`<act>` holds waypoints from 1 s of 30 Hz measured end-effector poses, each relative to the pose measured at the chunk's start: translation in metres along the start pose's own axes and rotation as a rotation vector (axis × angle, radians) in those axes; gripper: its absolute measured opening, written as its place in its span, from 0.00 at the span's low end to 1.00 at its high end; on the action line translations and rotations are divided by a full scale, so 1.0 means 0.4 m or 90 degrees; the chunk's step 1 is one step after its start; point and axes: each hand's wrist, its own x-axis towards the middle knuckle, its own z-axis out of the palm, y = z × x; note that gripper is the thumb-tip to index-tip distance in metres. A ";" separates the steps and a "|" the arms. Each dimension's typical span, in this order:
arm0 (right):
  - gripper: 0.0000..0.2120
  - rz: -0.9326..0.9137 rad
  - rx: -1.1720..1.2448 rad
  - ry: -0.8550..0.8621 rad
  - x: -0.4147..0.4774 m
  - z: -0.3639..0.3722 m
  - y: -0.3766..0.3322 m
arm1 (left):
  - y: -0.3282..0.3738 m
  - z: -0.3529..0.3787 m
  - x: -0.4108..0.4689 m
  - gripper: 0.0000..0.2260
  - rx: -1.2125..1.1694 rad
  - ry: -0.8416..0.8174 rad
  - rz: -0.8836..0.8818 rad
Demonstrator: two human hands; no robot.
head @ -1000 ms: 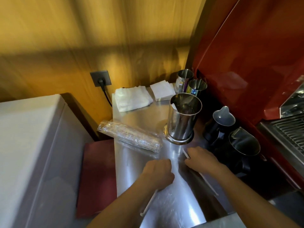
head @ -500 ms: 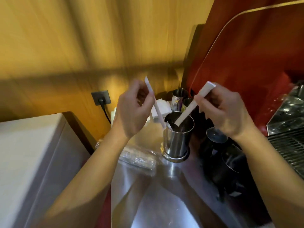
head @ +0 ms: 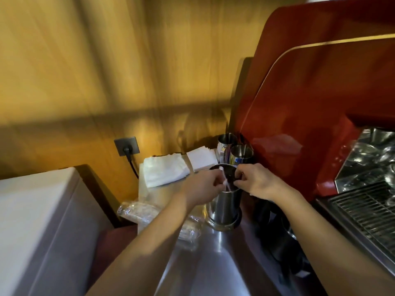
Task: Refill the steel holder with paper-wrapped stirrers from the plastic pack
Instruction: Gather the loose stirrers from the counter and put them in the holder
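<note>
**Stirrers going into the holder**

Both hands are at the mouth of the steel holder (head: pixel 224 201), which stands upright on the steel counter (head: pixel 213 263). The left hand (head: pixel 201 186) pinches a paper-wrapped stirrer (head: pixel 225 183) between thumb and fingers, its lower end already inside the rim. The right hand (head: pixel 258 182) has its fingers curled at the far side of the rim; it may hold a 2nd stirrer, but motion blur hides whether anything is in that grip, so I cannot tell.

The step in hand looks like dropping stirrers into the holder. The holder seems close to empty, so the refill is probably at an early stage.

The plastic pack (head: pixel 139 210) lies on the counter just left of the holder, partly hidden under the left forearm, with more stirrers apparently inside. Folded white napkins (head: pixel 164 171) sit behind it, and 2 small steel cups (head: pixel 235 148) stand at the back beside the red coffee machine (head: pixel 310 103).

Next, the fingers need only loosen so the stirrer slides down. Then a hand should go back to the pack for more, ideally several at once.
</note>
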 end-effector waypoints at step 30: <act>0.21 -0.278 -0.145 -0.133 0.065 0.498 -0.101 | -0.372 0.180 -0.314 0.27 0.166 0.060 -0.258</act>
